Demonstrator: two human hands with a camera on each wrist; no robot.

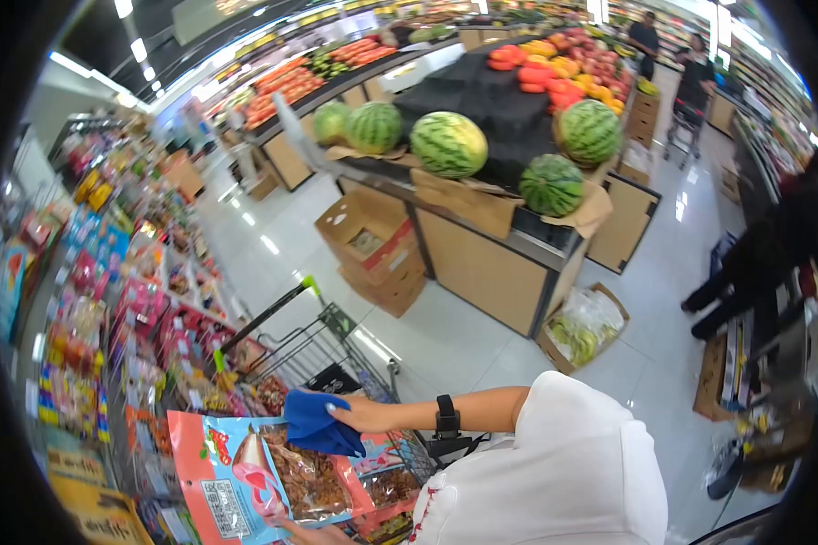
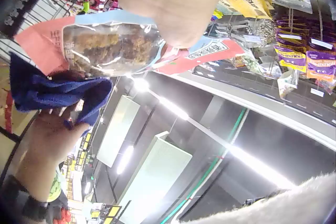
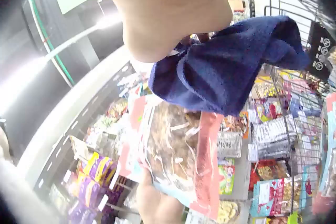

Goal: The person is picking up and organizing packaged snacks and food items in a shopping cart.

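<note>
A pink and light-blue snack bag (image 1: 314, 486) has a clear window showing brown, dried-looking pieces. My left hand (image 1: 311, 534) grips it along its lower edge, the thumb over the front. In the right wrist view the same hand (image 3: 160, 203) holds the bag (image 3: 173, 145) from below. My right hand (image 1: 365, 415), with a black band on its wrist, holds a folded dark-blue cloth (image 1: 323, 425) over the bag's upper edge. The left wrist view shows the cloth (image 2: 58, 90) bunched in the right hand's fingers (image 2: 55, 112), right at the bag (image 2: 113, 48).
A shopping cart (image 1: 277, 318) stands just beyond the bag. Shelves of packaged snacks (image 1: 82, 345) run along the left. Ahead is a produce stand with watermelons (image 1: 448, 144), and open cardboard boxes (image 1: 364, 227) sit beside it. People stand at the right and far back.
</note>
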